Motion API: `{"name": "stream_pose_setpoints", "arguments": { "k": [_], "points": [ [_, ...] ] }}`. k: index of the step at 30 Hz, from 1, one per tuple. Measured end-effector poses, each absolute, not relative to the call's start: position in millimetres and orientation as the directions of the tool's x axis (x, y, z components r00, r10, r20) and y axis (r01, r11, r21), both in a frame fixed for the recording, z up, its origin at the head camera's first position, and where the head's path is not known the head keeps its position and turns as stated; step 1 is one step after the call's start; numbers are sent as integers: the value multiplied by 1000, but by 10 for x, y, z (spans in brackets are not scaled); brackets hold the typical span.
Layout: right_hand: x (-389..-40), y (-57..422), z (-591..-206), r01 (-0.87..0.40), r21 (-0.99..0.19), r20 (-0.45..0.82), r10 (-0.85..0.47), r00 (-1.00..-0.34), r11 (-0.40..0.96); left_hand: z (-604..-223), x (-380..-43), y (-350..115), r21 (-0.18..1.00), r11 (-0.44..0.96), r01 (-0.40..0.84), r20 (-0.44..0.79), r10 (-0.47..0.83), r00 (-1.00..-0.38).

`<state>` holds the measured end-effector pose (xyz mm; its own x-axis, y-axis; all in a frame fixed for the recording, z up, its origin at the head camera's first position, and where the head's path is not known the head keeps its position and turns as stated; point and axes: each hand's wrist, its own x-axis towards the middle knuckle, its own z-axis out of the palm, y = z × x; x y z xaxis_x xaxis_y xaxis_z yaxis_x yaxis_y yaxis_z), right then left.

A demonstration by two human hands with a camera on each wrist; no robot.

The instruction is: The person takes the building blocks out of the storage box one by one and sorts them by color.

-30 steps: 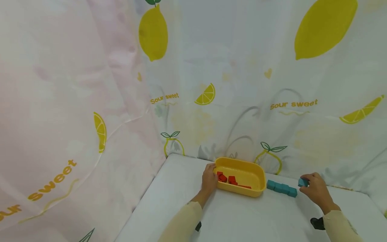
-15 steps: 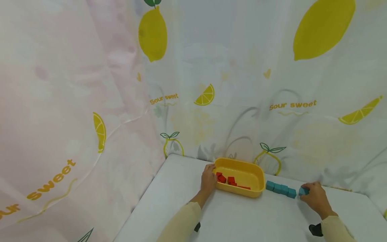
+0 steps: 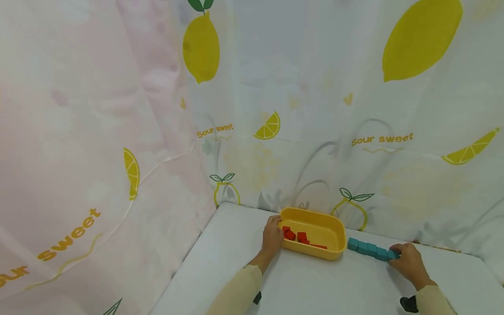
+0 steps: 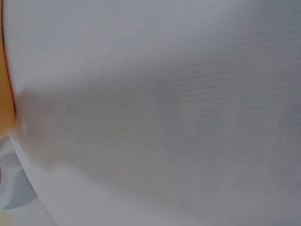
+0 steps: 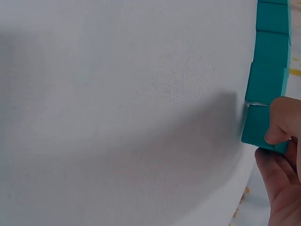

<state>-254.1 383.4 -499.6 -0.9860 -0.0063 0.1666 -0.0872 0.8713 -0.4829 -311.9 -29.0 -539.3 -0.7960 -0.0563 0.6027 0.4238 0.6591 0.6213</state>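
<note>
Between the pinching thumb and fingers of the right hand (image 3: 409, 263) sits a teal cube (image 5: 256, 125), flat-faced, partly covered by them. Just beyond its free side, a row of teal blocks (image 5: 271, 49) stands in the way; farther off, the left hand (image 3: 272, 236) touches a yellow tray (image 3: 311, 252) holding red pieces (image 3: 301, 237), its finger curl unclear.

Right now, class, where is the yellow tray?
In the head view, the yellow tray is right of centre on the white table, near the lemon-print curtain, between the left hand at its left end and the row of teal blocks.
</note>
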Motion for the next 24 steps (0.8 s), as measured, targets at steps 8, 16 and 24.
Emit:
{"name": "stream_pose_setpoints", "arguments": {
  "k": [8, 16, 24],
  "points": [
    [-2557, 3826, -5039, -64, -485, 143, 7, -990, 872, -5394, -3122, -289, 639, 649, 413, 586, -62, -808],
    [-2558, 3798, -5041, -33, -497, 106, 23, -994, 867, -5404, -3127, -290, 658, 643, 393, 559, -66, -826],
    [-2554, 3792, -5087, -42, -495, 129, 26, -991, 868, -5385, -3122, -287, 645, 657, 390, 564, -65, -823]
  ]
}}
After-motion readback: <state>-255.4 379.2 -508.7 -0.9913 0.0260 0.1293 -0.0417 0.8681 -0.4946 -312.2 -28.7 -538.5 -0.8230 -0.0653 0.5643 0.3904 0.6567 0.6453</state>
